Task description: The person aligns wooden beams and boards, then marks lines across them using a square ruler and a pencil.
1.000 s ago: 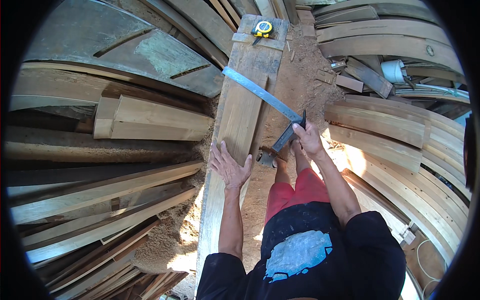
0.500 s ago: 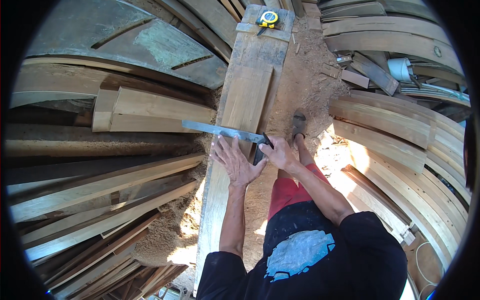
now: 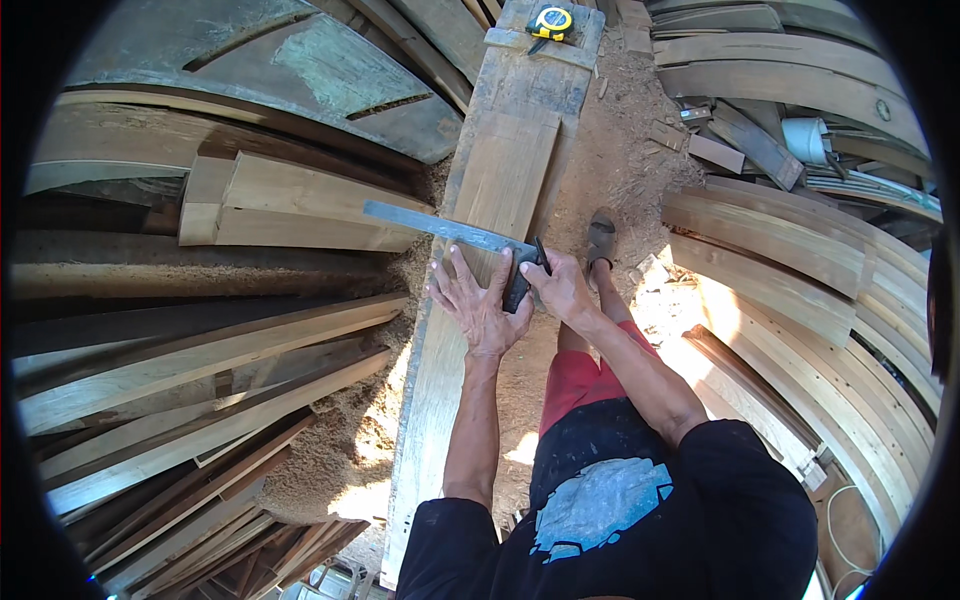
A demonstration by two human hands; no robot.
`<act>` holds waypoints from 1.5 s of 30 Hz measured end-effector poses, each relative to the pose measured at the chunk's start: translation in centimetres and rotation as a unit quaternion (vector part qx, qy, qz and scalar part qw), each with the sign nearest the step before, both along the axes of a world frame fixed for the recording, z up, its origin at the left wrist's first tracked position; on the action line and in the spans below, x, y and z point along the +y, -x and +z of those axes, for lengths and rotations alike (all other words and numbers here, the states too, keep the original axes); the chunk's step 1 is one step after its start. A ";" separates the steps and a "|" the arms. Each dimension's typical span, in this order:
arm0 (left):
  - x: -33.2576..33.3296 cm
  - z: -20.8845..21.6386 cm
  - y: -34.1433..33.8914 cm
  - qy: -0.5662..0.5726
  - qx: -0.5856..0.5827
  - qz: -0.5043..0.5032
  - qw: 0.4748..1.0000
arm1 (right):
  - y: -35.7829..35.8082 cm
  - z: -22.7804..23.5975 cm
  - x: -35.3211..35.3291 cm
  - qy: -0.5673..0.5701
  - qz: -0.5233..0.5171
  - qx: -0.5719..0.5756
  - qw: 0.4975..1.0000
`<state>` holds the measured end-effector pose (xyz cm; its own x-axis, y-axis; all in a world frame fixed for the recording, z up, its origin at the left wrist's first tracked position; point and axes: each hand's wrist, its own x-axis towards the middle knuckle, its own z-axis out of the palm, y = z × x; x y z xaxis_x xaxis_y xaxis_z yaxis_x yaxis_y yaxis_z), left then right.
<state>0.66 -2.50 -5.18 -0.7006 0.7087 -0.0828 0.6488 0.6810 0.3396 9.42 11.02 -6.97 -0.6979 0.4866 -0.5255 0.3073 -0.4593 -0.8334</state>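
A try square [image 3: 450, 230] with a long steel blade and a black stock lies across a wooden board [image 3: 500, 165] on the workbench. My left hand [image 3: 480, 310] rests on the board with its fingers spread, their tips close to the blade's near edge and the thumb beside the stock. At the stock end of the blade, my right hand [image 3: 562, 288] is closed around a slim dark pencil-like stick [image 3: 542, 254], whose upper end shows above the fingers. What its tip touches is hidden. The right fingers are close against the square's stock.
The long bench plank [image 3: 425, 430] runs from near to far. A yellow and black tape measure [image 3: 551, 23] sits at its far end, by a cross batten [image 3: 540, 47]. Stacked timber [image 3: 315, 205] lies left, more boards [image 3: 765, 235] right. Sawdust [image 3: 625, 130] covers the floor.
The square's blade has shifted slightly toward the far side and tilted a little more in the picture. Both hands have moved a little with it, and the view has shifted slightly.
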 end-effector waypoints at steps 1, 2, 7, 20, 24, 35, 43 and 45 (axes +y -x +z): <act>0.0 0.0 0.0 -0.001 0.000 0.001 1.000 | 0.0 -0.1 -0.1 -0.001 0.001 0.000 1.000; 0.1 0.1 -0.1 0.006 -0.005 0.001 1.000 | 0.0 -0.3 -0.1 -0.003 -0.009 0.008 1.000; 0.1 0.1 0.0 0.012 -0.002 0.003 1.000 | 0.1 -0.3 -0.1 0.015 -0.007 -0.005 1.000; 0.2 -0.1 0.0 0.006 0.007 0.002 1.000 | -0.2 -1.8 -0.2 -0.017 -0.008 0.022 1.000; 0.2 0.0 0.0 0.010 0.010 0.003 1.000 | -0.3 -1.7 0.0 -0.025 0.005 0.002 1.000; 0.6 0.1 -0.2 -0.004 0.004 0.001 1.000 | -0.5 1.4 3.3 -0.144 0.055 -0.096 0.983; 0.4 0.1 -0.3 0.007 -0.004 0.007 1.000 | 2.1 6.2 8.1 -0.344 0.044 0.048 0.937; 0.3 0.0 -0.3 -0.001 -0.001 0.001 1.000 | 3.6 6.4 7.9 -0.244 0.096 0.053 0.964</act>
<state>0.97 -2.15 -5.18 -0.7016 0.7076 -0.0834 0.6466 0.6815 0.3428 5.86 18.95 -0.54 -0.8370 0.5137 -0.1884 0.2498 0.0524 -0.9669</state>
